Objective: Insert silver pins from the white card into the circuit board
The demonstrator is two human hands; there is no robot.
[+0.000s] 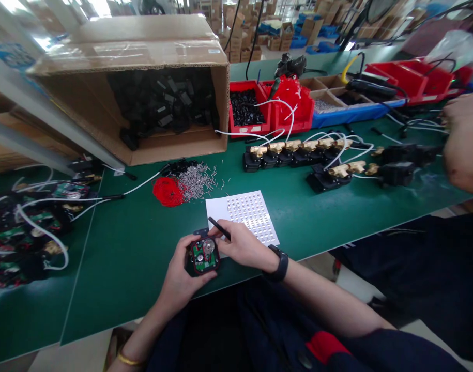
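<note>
Near the table's front edge, my left hand [182, 276] is wrapped round a small black housing [205, 255] whose open face shows a green circuit board and a round metal part. My right hand [238, 244] is closed on a black pen-like tool [219, 228], its fingertips at the housing's upper right edge. Under and beyond my right hand lies a white sheet [255, 214] with rows of small silvery pieces. A pile of screws [197, 181] and a coil of red rings [168, 191] lie farther back on the green table [131, 237].
An open cardboard box [81, 113] of black parts stands at the back left. Red bins [249, 129] and brass-fitted units [277, 155] line the back. Wired assemblies [38, 227] lie at far left. Another person's arm [467, 150] reaches in at right.
</note>
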